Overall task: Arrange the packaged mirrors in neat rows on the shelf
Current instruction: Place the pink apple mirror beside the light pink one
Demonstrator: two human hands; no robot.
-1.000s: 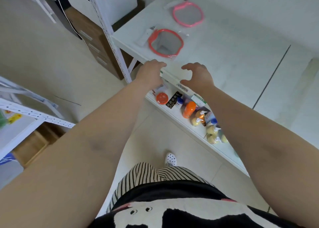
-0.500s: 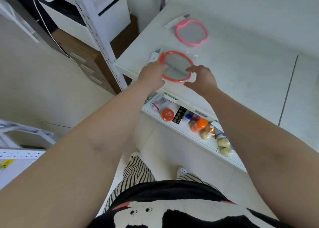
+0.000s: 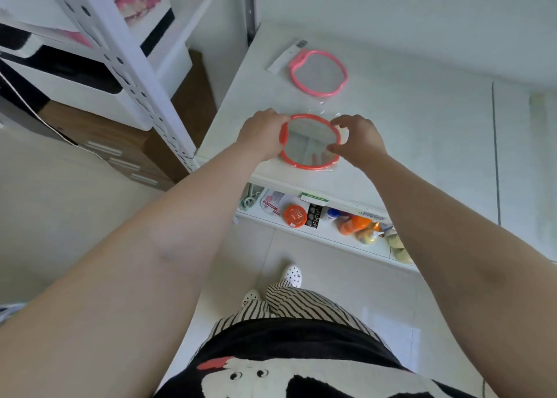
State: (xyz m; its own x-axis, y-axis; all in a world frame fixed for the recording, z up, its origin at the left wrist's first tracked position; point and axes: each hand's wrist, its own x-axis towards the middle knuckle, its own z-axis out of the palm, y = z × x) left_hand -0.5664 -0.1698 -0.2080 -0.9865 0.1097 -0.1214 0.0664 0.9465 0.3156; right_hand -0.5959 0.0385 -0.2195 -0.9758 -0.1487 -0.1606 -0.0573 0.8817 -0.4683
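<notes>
An orange-framed round mirror [image 3: 307,150] in a clear bag lies near the front left corner of the white shelf [image 3: 422,144]. My left hand [image 3: 261,132] grips its left rim and my right hand [image 3: 357,140] pinches its right rim. Farther back on the same shelf lies a pink-framed mirror [image 3: 319,73] in its clear bag with a white header card, untouched.
A white perforated shelf post [image 3: 132,75] rises at the left of the shelf. The lower shelf [image 3: 325,238] holds an orange round container [image 3: 295,215], bottles and small packs. White boxes and a brown drawer unit [image 3: 120,156] stand to the left.
Both hands went from the shelf's front edge onto the orange mirror and now hold its rim on either side. The view shifted forward over the shelf.
</notes>
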